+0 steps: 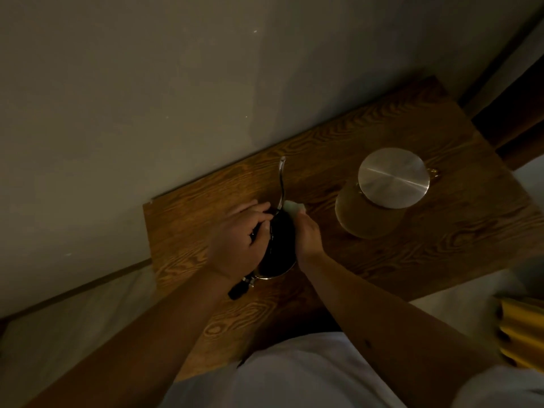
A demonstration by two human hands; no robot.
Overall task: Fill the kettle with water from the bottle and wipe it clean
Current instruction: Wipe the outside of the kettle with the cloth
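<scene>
A dark gooseneck kettle point(279, 248) stands on the wooden table point(412, 245), its thin metal spout point(281, 178) pointing toward the wall and its black handle point(240, 288) toward me. My left hand point(240, 240) rests on top of the kettle, fingers closed over its lid area. My right hand point(307, 234) presses a pale cloth point(293, 208) against the kettle's right side near the spout base. No bottle is in view.
A round metal disc point(394, 177) sits over a round stand point(368, 219) at the table's right. A plain wall point(147, 98) runs close behind the table. Yellow objects point(521, 334) lie at the right edge. The room is dim.
</scene>
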